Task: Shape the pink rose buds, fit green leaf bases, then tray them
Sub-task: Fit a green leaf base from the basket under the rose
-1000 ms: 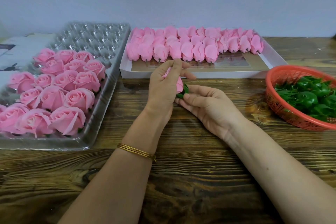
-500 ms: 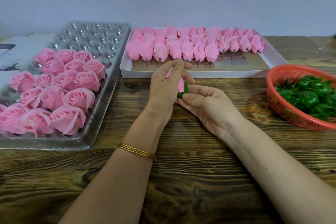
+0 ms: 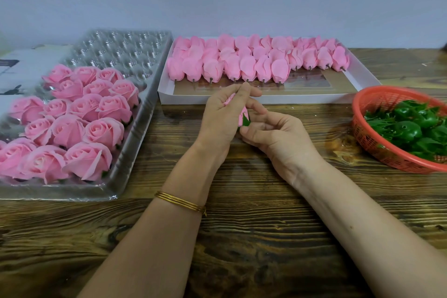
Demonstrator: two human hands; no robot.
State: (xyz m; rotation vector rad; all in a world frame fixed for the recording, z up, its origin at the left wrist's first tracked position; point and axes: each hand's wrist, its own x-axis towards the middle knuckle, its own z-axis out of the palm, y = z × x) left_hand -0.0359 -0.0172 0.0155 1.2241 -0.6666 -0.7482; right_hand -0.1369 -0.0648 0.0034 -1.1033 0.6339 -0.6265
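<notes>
Tabletop of dark grained wood [image 3: 242,237], open between the forearms. Clear plastic blister tray [image 3: 121,51] at left, cropped by the frame, opened pink roses [image 3: 72,114] packed in its near cells. White cardboard box [image 3: 188,99] behind the hands, rows of closed pink buds [image 3: 242,60] along its back. Orange mesh basket [image 3: 362,133] of green leaf bases [image 3: 408,128], cropped at right. Left hand [image 3: 220,116] curled round one pink rose bud [image 3: 243,114], mostly hidden by fingers [image 3: 243,89]; right hand [image 3: 278,135] pinching its green base [image 3: 246,121].
</notes>
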